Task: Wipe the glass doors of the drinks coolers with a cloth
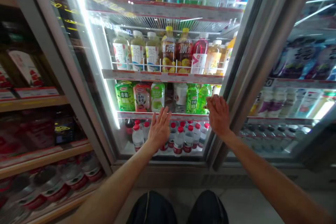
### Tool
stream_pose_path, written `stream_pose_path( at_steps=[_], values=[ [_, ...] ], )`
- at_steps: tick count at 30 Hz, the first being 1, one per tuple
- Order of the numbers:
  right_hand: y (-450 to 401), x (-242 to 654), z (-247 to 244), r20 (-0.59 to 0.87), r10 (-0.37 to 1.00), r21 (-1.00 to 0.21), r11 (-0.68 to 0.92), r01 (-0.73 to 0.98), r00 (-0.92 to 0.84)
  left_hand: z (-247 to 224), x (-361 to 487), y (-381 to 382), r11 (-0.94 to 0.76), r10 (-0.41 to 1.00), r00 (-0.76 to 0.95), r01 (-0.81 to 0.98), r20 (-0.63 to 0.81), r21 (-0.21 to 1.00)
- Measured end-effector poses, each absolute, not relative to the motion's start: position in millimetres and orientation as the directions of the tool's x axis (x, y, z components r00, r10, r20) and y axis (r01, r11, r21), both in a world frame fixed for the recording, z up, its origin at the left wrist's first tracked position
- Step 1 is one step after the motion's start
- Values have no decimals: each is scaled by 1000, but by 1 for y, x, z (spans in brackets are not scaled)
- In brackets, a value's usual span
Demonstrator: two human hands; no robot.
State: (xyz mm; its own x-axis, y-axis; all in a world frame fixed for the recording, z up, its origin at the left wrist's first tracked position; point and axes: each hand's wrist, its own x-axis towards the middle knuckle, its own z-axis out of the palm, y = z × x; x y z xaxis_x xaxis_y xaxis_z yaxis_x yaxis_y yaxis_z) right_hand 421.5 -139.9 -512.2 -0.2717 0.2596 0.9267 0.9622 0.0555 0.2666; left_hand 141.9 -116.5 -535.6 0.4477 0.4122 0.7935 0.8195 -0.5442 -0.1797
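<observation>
My left hand (159,131) is raised before the lower shelves of a lit drinks fridge, its fingers stretched out and nothing in it. It covers part of the shelf edge and some red-capped water bottles (179,141). To the right, my right hand (219,115) is lifted beside the fridge's metal door frame (236,87). Its fingers are loosely bent and slightly apart, with no held item visible. Nearest to it is a green drink bottle (203,98). Whether either hand touches glass, I cannot tell. Between the hands stand another green bottle (192,99) and a white-labelled bottle (180,97).
Tea and juice bottles (152,51) line the shelf above, behind a wire guard. Left of the fridge, wooden shelves (44,157) hold more bottles. A second glass-fronted fridge section (288,122) is on the right. My knees (152,208) are close below.
</observation>
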Motion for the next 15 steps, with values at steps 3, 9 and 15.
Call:
stream_pose_path(
  at_steps=[3, 9, 15],
  values=[
    [-149, 412, -547, 794, 382, 443, 169, 880, -473, -536, 142, -115, -547, 414, 456, 816, 788, -185],
    [-137, 401, -509, 870, 294, 374, 132, 918, -397, -531, 144, -113, -563, 419, 465, 807, 780, -179],
    [-133, 382, -513, 832, 286, 412, 253, 875, -475, -537, 143, -111, -613, 441, 435, 785, 785, -90]
  ],
)
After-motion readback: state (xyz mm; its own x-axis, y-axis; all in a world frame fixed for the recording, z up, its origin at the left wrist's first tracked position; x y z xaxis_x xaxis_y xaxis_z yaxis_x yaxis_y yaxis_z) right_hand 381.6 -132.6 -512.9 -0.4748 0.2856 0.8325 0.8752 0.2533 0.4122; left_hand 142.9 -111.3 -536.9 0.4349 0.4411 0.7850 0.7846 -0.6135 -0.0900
